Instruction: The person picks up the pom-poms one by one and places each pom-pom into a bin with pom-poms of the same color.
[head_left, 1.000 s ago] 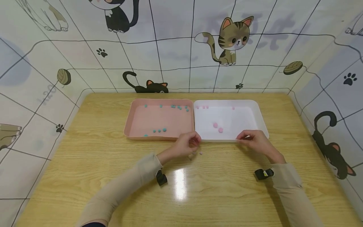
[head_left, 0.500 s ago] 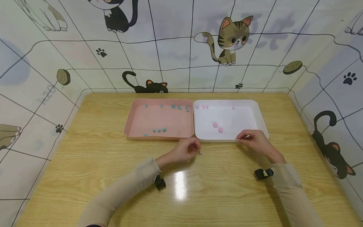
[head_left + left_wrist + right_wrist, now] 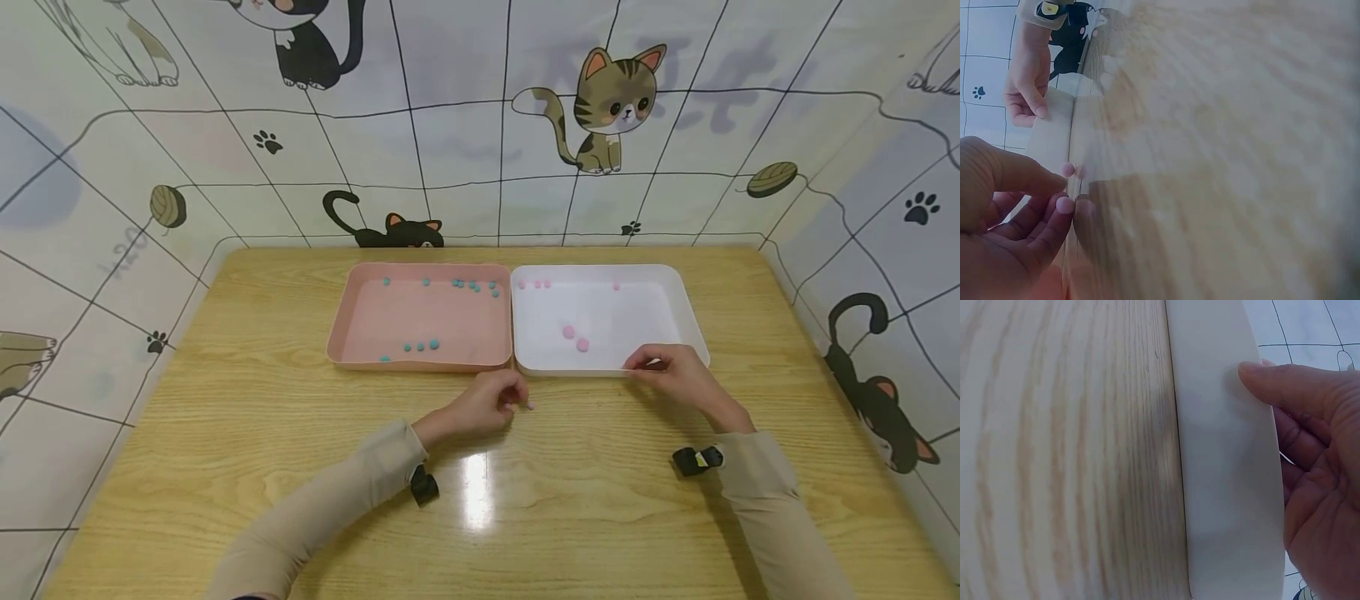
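My left hand (image 3: 483, 403) is curled low over the table, just in front of where the two trays meet. In the left wrist view one small pink ball (image 3: 1065, 205) sits against its curled fingertips, close below the thumb. A second pink ball (image 3: 1068, 169) lies just past the thumb tip; the head view shows a pink ball (image 3: 530, 406) beside the fingertips. My right hand (image 3: 673, 375) grips the front rim of the white tray (image 3: 570, 372), thumb outside on the wall and fingers behind it. Several pink balls (image 3: 582, 344) lie in that tray.
A pink tray (image 3: 420, 366) holding several teal balls (image 3: 434, 344) stands against the white tray's left side. Both rest on a wooden table (image 3: 570, 517), toward its back edge. Cat-printed walls (image 3: 465, 142) surround the table on the far side and both flanks.
The left hand has come back from the tray edge, lower and slightly toward the front. It now covers the loose pink ball seen beneath it earlier. The right hand keeps its hold.
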`<state>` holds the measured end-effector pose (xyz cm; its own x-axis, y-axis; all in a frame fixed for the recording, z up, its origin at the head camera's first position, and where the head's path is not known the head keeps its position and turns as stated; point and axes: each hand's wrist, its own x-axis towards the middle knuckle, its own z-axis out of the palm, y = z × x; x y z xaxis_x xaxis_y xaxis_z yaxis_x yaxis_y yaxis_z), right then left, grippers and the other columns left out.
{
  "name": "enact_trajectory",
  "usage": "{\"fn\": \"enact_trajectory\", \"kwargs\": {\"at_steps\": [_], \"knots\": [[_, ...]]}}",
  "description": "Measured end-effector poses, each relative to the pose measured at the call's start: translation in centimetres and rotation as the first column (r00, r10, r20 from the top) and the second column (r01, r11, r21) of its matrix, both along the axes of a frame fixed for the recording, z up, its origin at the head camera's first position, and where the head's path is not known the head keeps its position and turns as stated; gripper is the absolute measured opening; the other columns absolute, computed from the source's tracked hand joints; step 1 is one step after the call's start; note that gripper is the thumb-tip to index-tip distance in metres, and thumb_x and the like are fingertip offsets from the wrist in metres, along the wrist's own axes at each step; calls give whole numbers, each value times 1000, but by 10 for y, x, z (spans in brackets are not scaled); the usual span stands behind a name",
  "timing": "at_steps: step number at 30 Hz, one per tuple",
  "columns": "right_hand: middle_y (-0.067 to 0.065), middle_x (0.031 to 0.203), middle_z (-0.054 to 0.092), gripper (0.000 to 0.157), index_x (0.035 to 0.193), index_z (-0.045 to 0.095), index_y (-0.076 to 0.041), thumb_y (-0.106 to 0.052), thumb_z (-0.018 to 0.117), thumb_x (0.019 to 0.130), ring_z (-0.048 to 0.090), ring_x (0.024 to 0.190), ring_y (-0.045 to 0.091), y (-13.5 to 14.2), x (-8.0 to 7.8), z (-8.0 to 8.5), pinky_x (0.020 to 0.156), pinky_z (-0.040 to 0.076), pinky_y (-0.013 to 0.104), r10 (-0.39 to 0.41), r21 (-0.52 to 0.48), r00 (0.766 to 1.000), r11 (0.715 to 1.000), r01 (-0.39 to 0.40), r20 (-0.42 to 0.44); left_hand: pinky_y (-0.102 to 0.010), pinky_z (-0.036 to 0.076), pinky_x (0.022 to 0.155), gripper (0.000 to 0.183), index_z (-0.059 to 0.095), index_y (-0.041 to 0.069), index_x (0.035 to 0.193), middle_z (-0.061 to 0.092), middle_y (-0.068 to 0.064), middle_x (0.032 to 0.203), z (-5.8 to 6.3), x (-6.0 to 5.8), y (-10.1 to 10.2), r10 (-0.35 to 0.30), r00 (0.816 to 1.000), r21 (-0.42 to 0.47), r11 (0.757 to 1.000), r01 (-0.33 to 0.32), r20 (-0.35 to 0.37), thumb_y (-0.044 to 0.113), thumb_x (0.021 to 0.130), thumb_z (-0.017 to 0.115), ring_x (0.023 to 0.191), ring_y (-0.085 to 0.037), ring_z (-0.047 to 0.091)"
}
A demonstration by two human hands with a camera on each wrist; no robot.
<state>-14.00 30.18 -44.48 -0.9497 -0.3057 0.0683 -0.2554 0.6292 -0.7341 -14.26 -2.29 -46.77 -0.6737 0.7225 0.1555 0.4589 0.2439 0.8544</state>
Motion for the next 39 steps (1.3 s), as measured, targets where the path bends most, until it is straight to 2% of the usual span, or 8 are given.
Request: {"fn": "enact_trajectory", "kwargs": {"at_steps": [4,10,17,21,28,35,37,39], "knots": [[6,81,66,6,82,70,-6,1,70,82,56,73,6,-1,1,1,67,50,16,-6,-5,1000,1000,6,8,-23,51,70,28,56,-2,85,61,-11,89,-1,0,0,-15,999,-17,1000,14,-29,-24,70,46,82,-22,60],[14,79,66,3,79,68,3,3,70,81,56,72,8,-4,1,1,65,50,17,-13,6,1000,1000,13,-14,-22,50,70,29,56,-1,84,61,-9,87,0,0,-1,-20,997,-42,999,17,-72,-24,70,46,80,-21,58],[14,77,66,6,79,67,4,10,67,79,56,71,9,-19,11,27,65,50,18,1,6,999,1000,-1,-34,-21,50,69,29,56,-1,82,61,-9,87,0,0,-1,-18,995,-44,999,14,-102,-25,70,47,78,-19,57],[15,76,65,7,78,67,4,11,67,79,56,70,8,-20,13,33,64,50,18,23,-1,998,1000,-23,-52,-19,49,69,28,57,-1,83,61,-9,88,0,0,-2,-16,996,-58,998,11,-83,-24,70,48,78,-20,57],[15,76,65,9,79,68,3,12,67,78,56,70,9,-19,12,28,64,51,19,13,6,998,1000,-12,-59,-24,50,70,27,57,0,85,59,-9,88,1,0,-2,-15,999,-66,998,12,-44,-21,68,51,79,-19,55],[13,77,66,10,80,69,-1,9,68,79,55,71,6,-8,4,6,65,51,18,3,25,998,1000,-1,-61,-17,47,66,27,57,-1,84,60,-10,87,2,-1,-1,-35,996,-73,997,29,-84,-22,68,50,76,-19,55],[11,78,66,10,80,69,-2,8,68,80,55,71,5,-7,3,5,65,51,17,4,23,998,1000,-2,-55,-17,46,66,28,57,-1,84,61,-10,87,2,-1,0,-42,994,-76,996,35,-96,-22,68,50,76,-19,56],[12,77,66,10,80,69,-1,8,68,80,55,71,6,-9,5,10,65,51,19,6,23,998,1000,-5,-55,-17,47,66,27,56,-2,84,60,-10,86,1,-2,0,-44,993,-76,996,36,-106,-23,68,49,76,-19,56]]}}
